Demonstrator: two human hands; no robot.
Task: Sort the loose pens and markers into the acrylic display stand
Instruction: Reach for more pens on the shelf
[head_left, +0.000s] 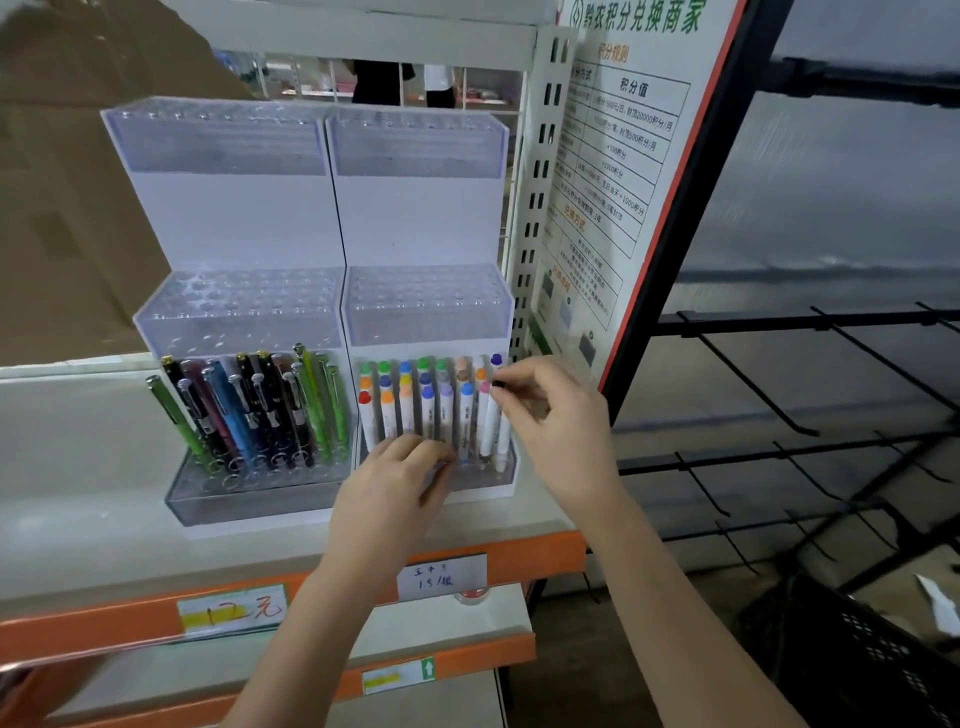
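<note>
The clear stand (426, 306) sits on the shelf (78, 467) — pens (249, 410) fill its left bottom row, markers (431, 410) the right. The right hand (550, 410) pinches a black-capped marker (491, 415), upright, at the row's far right end. The left hand (400, 478) rests curled against the marker barrels — whether it grips one, I cannot tell.

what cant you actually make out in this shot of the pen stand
- Head view: what the left hand touches; its fingers cover the lower marker barrels and the holes below.
- Head view: whether the black-capped marker pinched by the right hand is seated; the hand hides its barrel.
- Printing on the markers: too small.
- Sign at right: fine text blurred, top cut by the edge.
- Handwritten price tags: only partly legible.
</note>
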